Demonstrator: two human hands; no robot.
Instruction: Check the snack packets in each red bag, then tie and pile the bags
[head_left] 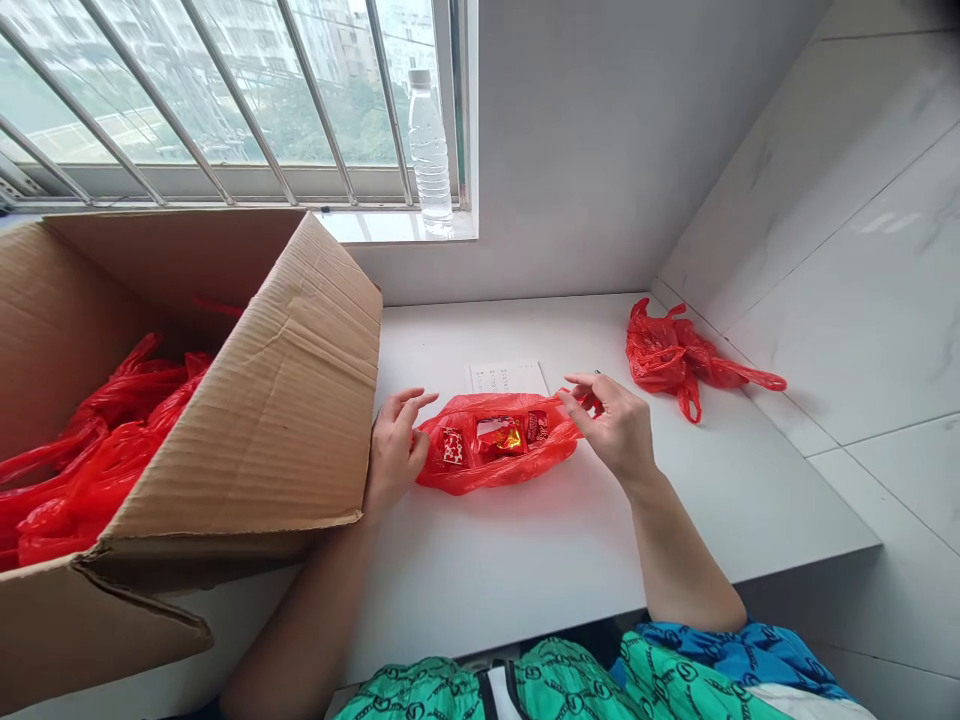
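A red plastic bag (465, 482) lies open-mouthed on the white table. Inside it several small wrapped packets show, one of them a shiny red-and-gold packet (501, 437) in the middle. My left hand (394, 445) grips the bag's left end, its index finger stretched out above the plastic. At the opposite end my right hand (615, 425) pinches the bag's edge between thumb and fingers. Just behind the bag, a white sheet with small printed marks (510, 377) is partly covered by it.
A large open cardboard box (300, 400) with red plastic bags (112, 440) inside stands close against my left forearm. Another red bag (664, 350) rests at the back right by the tiled wall. A clear water bottle (430, 160) stands on the windowsill.
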